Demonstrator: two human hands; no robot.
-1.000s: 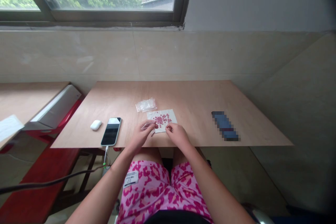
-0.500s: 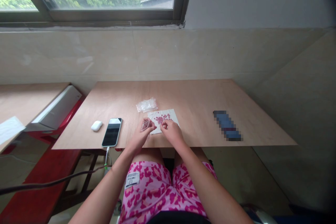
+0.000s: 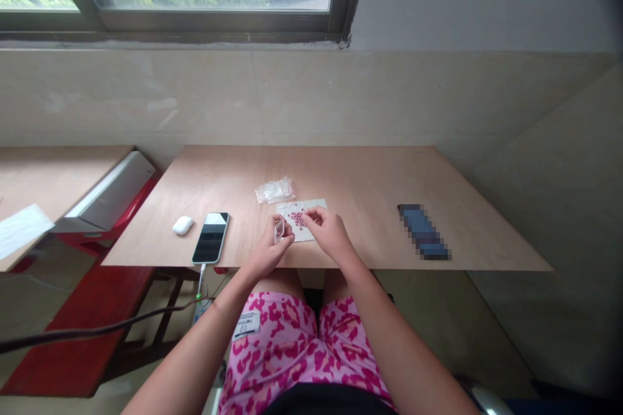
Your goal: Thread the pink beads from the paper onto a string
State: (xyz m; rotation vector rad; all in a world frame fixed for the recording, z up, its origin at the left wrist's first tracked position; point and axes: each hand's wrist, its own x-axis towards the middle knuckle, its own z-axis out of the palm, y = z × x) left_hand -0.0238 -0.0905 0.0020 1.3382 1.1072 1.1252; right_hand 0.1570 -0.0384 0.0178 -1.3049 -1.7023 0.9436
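Observation:
Several small pinkish-red beads (image 3: 298, 217) lie loose on a white sheet (image 3: 317, 203) near the table's front edge. My left hand (image 3: 277, 241) is closed on a small clear plastic bag (image 3: 279, 231), at the sheet's left side. Over the right part of the sheet is my right hand (image 3: 327, 227), its thumb and forefinger pinched together beside the beads. Whatever sits between those fingertips is too small to make out. Just behind the sheet rests a bundle of clear plastic bags (image 3: 275, 190).
On the wooden table (image 3: 360, 175), a phone (image 3: 211, 238) with a cable and a white earbud case (image 3: 183, 225) lie to the left. A blurred dark phone-shaped object (image 3: 423, 231) lies to the right. A red bench (image 3: 82, 337) stands at lower left.
My right hand has moved slightly up and right, away from my left hand and over the sheet. My left hand has turned a little with the small bag. The view has shifted slightly.

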